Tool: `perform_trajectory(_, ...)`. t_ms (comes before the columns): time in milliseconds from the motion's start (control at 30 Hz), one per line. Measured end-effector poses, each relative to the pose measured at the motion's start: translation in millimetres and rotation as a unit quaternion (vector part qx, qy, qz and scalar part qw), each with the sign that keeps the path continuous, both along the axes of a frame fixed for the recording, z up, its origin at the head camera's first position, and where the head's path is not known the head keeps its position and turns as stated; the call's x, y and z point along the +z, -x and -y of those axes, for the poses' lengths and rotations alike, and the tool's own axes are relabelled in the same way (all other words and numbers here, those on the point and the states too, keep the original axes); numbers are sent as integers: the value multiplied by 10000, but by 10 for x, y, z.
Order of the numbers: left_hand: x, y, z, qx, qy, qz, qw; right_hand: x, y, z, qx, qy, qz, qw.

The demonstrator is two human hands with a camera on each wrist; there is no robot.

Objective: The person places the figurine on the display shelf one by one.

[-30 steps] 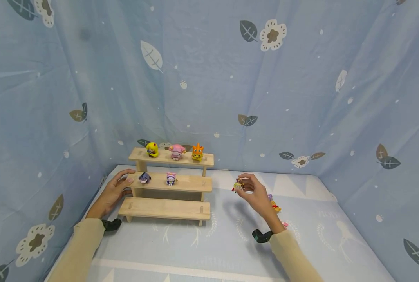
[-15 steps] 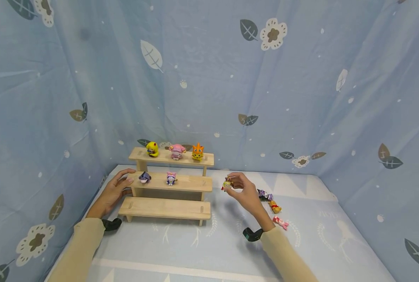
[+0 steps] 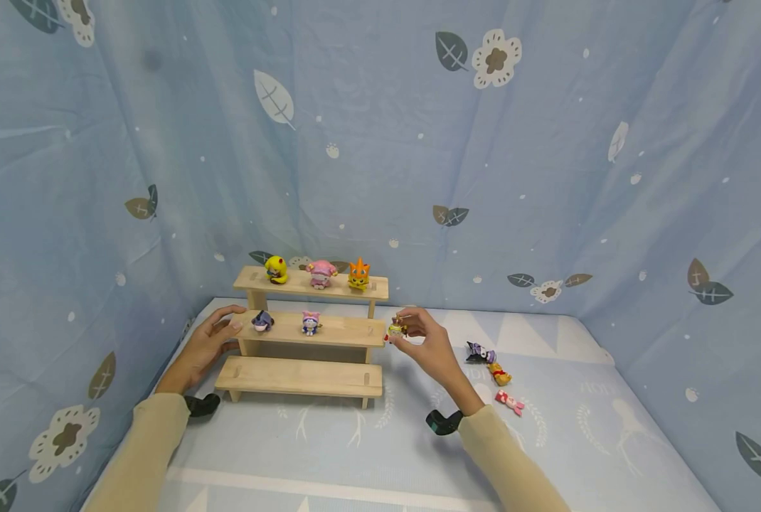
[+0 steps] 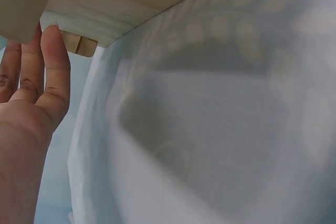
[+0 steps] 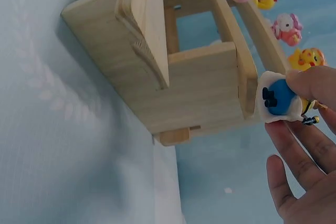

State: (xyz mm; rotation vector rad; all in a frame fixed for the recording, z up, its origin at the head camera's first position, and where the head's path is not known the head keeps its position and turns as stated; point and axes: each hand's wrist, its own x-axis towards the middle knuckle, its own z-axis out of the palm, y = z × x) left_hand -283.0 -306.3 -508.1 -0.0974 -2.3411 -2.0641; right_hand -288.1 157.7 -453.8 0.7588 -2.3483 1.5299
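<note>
A three-tier wooden display stand [image 3: 342,333] stands on the cloth-covered table. My left hand [image 3: 205,348] holds the left end of its middle shelf, thumb on top; the left wrist view shows fingers [image 4: 55,59] against the wood. Between thumb and fingers, my right hand [image 3: 430,350] pinches a small yellow toy figurine [image 3: 396,330] at the right end of that shelf. In the right wrist view the figurine's blue underside [image 5: 282,98] shows, with black feet and a white rim. A grey-purple donkey figurine [image 3: 262,321] and a pink-hooded figurine [image 3: 311,324] sit on the middle shelf.
Along the top shelf sit a yellow figurine [image 3: 277,271], a pink one [image 3: 321,274] and an orange one [image 3: 358,276]. Right of my right hand lie a black-and-purple figurine [image 3: 481,353], a bear figurine [image 3: 499,375] and a pink one [image 3: 510,403]. A patterned blue curtain [image 3: 393,142] surrounds the table.
My right hand has moved left with the yellow figurine, up to the middle shelf's right end. The loose figurines behind it came into view. My left hand stays at the stand.
</note>
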Motion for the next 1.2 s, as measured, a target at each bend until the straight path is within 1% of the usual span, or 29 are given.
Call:
perform_trajectory(100,10,2,26,-70,121,-9,9999,15,-4,34,-20,-14,-75,10000)
perform_trajectory(167,22,-2,42,-124,196,-18,9997,-69,67,31,-133,-22,-117,9998)
perform_trajectory(233,35,-8,54,-154,272,-48,9995,-63,62,52,-229,-9,-128,9997)
perform_trajectory(333,45,-13,71,-171,323,-81,9993,-52,60,85,-255,41,-125,9996)
perform_trajectory(600,35,2,110,-157,465,-125,9987,-18,67,206,-66,34,-189,9998)
perform_trajectory(700,35,14,126,-151,638,-121,9978,-12,69,258,44,40,-210,9998)
perform_trajectory(900,60,16,156,-257,889,-136,9956,3,80,363,178,90,-279,9994)
perform_trajectory(1200,93,5,139,-287,947,-65,9951,-4,139,501,233,-78,-247,9994)
